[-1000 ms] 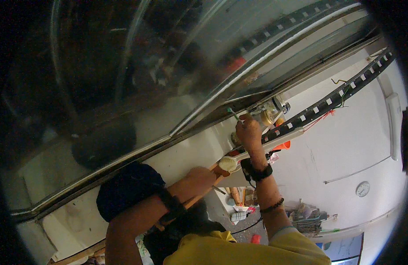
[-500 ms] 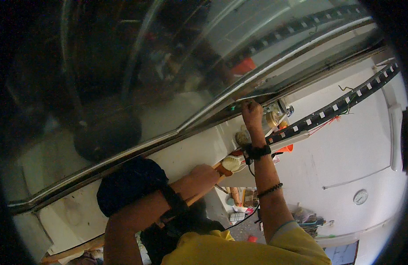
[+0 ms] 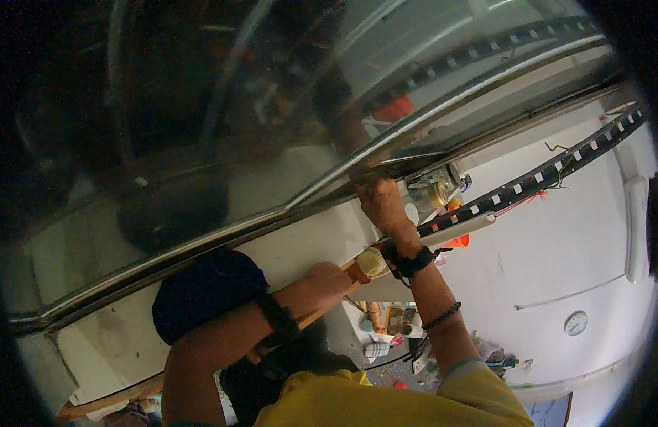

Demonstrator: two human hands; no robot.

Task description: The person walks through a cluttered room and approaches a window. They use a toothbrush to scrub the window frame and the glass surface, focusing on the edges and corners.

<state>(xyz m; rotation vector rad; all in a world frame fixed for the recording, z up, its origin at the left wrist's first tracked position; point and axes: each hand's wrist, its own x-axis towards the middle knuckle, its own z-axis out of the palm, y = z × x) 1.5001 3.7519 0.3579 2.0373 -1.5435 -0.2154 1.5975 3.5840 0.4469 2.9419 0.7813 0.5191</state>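
Note:
My right hand (image 3: 382, 206) is closed at the lower frame of a glass window (image 3: 272, 164), its fingers curled against the frame. What it holds, if anything, is hidden. Just beside it on the white sill (image 3: 307, 238) stand glass jars (image 3: 437, 191). My left hand (image 3: 327, 283) lies at the sill's wooden front edge, its fingers hidden. Close to its fingertip end is a brush-like thing with pale bristles (image 3: 372, 263) and a brown part. A dark blue cloth bundle (image 3: 208, 295) sits on the sill behind my left forearm.
A black strip with white squares (image 3: 535, 178) runs up the white wall at right. An orange container (image 3: 457, 240) stands below it. A round dial (image 3: 576, 323) hangs on the wall. Mixed items, including a checked cloth (image 3: 377, 349), lie lower down.
My right hand has moved left and slightly down along the window frame, away from the jars. My left hand has stayed nearly in place.

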